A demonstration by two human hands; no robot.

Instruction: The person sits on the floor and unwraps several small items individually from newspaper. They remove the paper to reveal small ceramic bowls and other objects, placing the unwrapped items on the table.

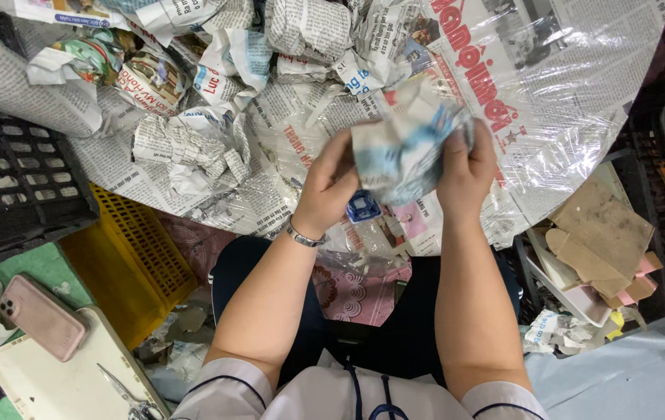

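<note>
My left hand (331, 185) and my right hand (466, 169) both grip a crumpled piece of newspaper (404, 152), blurred by motion, above the near edge of a round table (573, 101) covered in newspaper and clear plastic film. A small blue object (363, 207) shows just below the paper, between my hands; whether either hand holds it is unclear. A metal bracelet (303, 236) circles my left wrist.
Several newspaper-wrapped bundles (192, 148) lie on the table's left half. A black crate (13, 179) and a yellow crate (134, 257) stand to the left. A pink phone (41, 316) and scissors (126, 393) rest on a cream tray (60, 381). A bin of cardboard scraps (600, 249) sits right.
</note>
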